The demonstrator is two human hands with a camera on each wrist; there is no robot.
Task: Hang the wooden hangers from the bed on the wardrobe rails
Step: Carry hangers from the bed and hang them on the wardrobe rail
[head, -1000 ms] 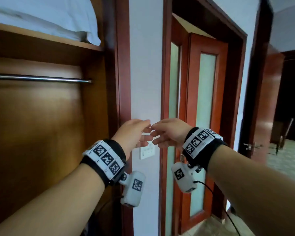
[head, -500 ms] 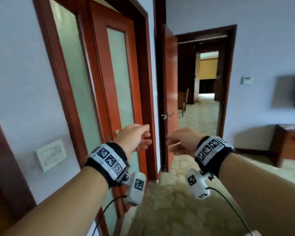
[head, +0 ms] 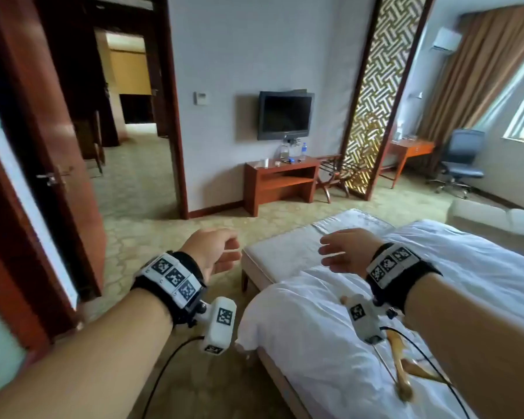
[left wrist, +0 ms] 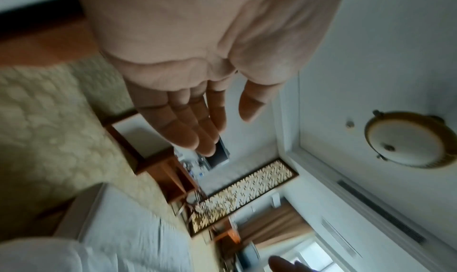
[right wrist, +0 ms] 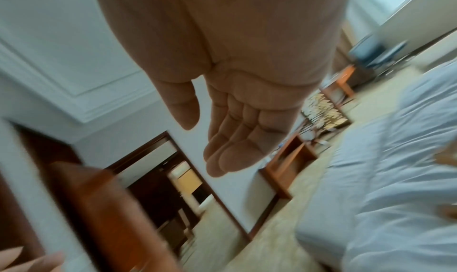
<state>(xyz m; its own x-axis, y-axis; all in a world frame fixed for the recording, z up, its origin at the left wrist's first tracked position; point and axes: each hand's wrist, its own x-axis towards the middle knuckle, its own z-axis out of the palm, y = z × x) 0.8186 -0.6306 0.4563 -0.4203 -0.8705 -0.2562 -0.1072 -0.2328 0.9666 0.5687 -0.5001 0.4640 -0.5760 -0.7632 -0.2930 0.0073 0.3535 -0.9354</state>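
both forearms extend forward, bare, roughly parallel and apart. each wrist carries a black band with white marker tiles and a white camera unit hanging below it, a black cable trailing from each unit. the left hand [head: 215,252] is raised, empty, fingers [left wrist: 197,127] relaxed and lightly bent, thumb apart. the right hand [head: 350,252] is level with it, empty, fingers [right wrist: 232,147] together, nearly straight, thumb separate.
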